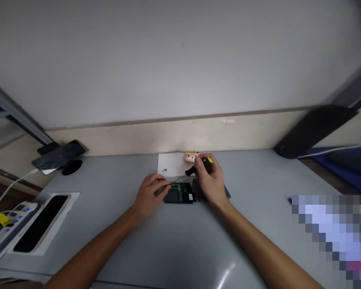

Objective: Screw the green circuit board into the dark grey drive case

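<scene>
My right hand (213, 180) is wrapped round a black and yellow screwdriver (190, 171), its thin shaft slanting down to the left. The tip meets the upper left part of an opened black device (186, 196) that has a green circuit board (178, 187) exposed. At that same corner my left hand (149, 196) has its thumb and fingers pinched close to the tip; whatever they hold is too small to make out. Partly under my right hand lies a flat dark panel (200, 193). Several small dark screws (165, 170) rest on white paper (168, 160) behind the device.
An orange and white animal-faced object (191, 157) sits on the paper. To the left are a phone on a stand (60, 155), another phone (42, 222) and a power strip (13, 228) with cables. A tall black object (314, 130) stands back right on the grey table (174, 249).
</scene>
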`<state>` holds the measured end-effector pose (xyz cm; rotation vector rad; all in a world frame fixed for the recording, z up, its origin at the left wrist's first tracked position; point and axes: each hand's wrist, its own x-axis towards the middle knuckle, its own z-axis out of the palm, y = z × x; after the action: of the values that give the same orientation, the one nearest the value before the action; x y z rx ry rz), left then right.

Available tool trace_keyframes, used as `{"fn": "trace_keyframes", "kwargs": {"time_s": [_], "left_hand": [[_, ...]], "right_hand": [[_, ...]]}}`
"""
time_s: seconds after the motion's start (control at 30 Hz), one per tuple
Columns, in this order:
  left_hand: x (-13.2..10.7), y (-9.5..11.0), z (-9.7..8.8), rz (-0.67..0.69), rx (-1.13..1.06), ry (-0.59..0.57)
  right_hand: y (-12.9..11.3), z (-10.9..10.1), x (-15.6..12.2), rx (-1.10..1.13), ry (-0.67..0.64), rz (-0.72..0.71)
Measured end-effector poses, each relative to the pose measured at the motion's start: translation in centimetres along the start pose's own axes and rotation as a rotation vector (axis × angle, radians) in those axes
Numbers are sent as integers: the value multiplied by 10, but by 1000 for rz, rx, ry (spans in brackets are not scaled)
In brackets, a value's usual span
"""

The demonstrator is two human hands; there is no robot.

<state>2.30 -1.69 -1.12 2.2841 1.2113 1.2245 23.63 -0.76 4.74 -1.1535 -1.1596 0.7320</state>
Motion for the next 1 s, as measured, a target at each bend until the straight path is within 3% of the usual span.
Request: {"fn": "trace_keyframes", "kwargs": {"time_s": [0.13,0.23,0.47,0.67,1.0], "left_hand": [[2,0,-1,-31,25,16],[3,0,-2,-68,16,8],[3,1,-3,-178,13,42],[5,0,-2,-143,16,-38],[4,6,-2,-108,26,-80]], "right_hand": [[0,2,-2,-17,-28,-99],[2,1,-3,-55,-54,-79],[2,-2,0,-130,16,-48],[7,-2,-2,-265,-49,-81],[10,-3,-4,-348,-52,-111]]}}
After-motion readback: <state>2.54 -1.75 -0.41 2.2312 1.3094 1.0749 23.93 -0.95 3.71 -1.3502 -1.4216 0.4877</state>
